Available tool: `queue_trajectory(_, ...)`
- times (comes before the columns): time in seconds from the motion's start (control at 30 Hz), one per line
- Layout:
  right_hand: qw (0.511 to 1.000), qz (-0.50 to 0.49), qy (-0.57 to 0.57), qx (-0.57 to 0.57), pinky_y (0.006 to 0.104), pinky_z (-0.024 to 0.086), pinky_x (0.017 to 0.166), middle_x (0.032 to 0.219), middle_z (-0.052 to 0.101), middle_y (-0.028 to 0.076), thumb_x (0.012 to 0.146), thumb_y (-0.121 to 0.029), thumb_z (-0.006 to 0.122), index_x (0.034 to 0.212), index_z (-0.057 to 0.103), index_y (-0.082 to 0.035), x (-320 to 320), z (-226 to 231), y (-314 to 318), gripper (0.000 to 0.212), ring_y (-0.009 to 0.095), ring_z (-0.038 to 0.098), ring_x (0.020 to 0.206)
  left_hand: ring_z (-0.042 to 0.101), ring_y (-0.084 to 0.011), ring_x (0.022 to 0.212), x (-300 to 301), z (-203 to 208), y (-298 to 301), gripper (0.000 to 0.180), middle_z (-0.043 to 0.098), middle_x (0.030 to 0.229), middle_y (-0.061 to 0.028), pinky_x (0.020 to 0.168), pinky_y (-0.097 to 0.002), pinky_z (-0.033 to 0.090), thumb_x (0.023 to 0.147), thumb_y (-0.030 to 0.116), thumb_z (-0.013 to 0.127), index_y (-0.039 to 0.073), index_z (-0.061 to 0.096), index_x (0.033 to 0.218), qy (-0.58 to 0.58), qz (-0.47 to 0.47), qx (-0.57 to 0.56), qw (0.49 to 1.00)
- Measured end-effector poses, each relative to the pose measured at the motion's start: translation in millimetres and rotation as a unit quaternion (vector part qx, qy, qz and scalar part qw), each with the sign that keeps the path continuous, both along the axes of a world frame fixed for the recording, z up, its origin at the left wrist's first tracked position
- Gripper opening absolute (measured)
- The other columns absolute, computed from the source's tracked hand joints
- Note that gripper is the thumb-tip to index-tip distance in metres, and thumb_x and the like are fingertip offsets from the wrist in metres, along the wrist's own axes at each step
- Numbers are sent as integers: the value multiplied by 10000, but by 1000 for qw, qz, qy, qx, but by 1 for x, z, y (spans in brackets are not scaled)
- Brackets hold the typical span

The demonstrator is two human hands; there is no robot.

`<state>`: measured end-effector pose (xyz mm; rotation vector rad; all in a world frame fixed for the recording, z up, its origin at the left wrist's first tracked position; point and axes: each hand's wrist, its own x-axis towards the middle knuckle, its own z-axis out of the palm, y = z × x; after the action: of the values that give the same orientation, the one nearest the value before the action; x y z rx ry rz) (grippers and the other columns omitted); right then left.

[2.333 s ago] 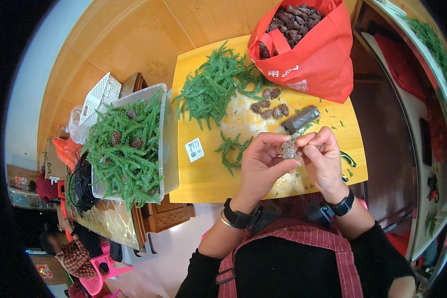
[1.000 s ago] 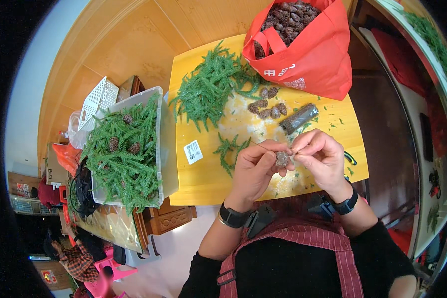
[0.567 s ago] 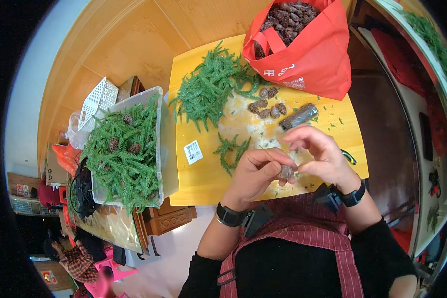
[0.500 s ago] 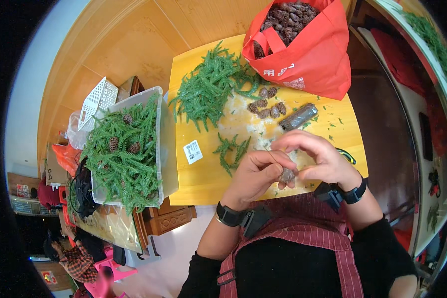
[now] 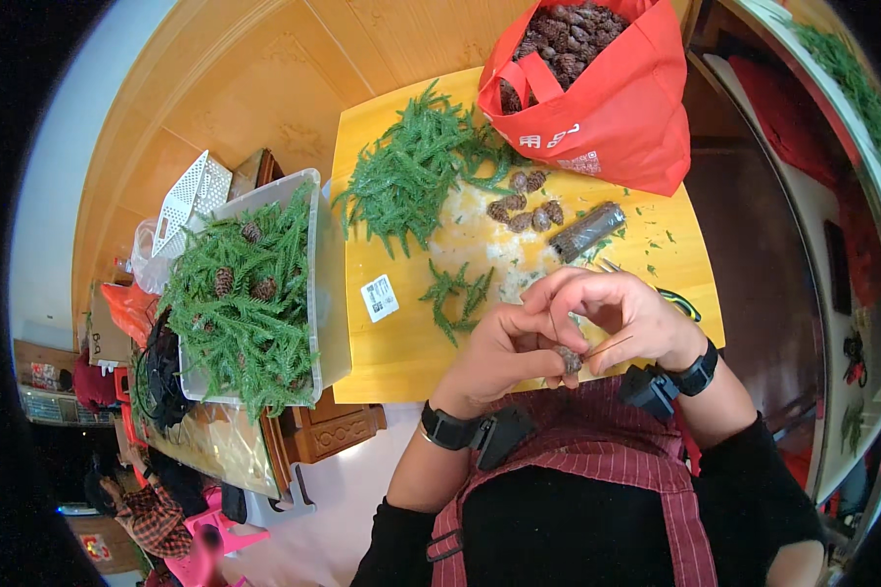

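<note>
Over the near edge of the yellow table my two hands are close together. My left hand (image 5: 507, 354) is closed around a small brown pine cone (image 5: 570, 361), which shows only in part between the fingers. My right hand (image 5: 625, 311) pinches a thin wire (image 5: 609, 346) that runs out beside the cone. Just beyond the hands lies a small green artificial pine sprig (image 5: 457, 298). Several loose pine cones (image 5: 527, 212) and a bundle of thin dark wires (image 5: 587, 232) rest farther back. A tool with green-and-black handles (image 5: 680, 304) lies beside my right hand.
At the back right, a red bag (image 5: 617, 127) is full of pine cones. A pile of green sprigs (image 5: 421, 161) covers the table's far left. Left of the table stands a clear plastic bin (image 5: 315, 284) of sprigs with cones. A white label (image 5: 380, 298) lies near the table's left edge.
The wire has swung from my left fingers over to the right side, where my right fingers now pinch it. The cone stays in my left hand, turned slightly.
</note>
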<state>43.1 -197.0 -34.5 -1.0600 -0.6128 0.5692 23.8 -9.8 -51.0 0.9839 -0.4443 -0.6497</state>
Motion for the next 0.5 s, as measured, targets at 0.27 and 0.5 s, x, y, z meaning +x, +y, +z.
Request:
queue_trajectory(0.27, 998, -35, -3, 43, 293, 408, 848, 1088, 508, 119, 709, 22, 667, 914, 542, -20, 2, -6, 0, 243, 145, 507, 929, 635, -215, 676, -6, 9, -7, 171, 616, 798, -122, 531, -246, 500, 826, 9, 529, -45, 599, 971, 75, 71, 34, 994)
queue_trajectory(0.5, 997, -57, 21, 47, 317, 426, 846, 1066, 525, 128, 735, 13, 645, 933, 541, -13, -1, -8, -3, 225, 172, 522, 967, 631, -201, 685, -9, 13, -12, 195, 622, 825, -136, 542, -242, 508, 856, 31, 501, -46, 591, 1010, 25, 112, 65, 991)
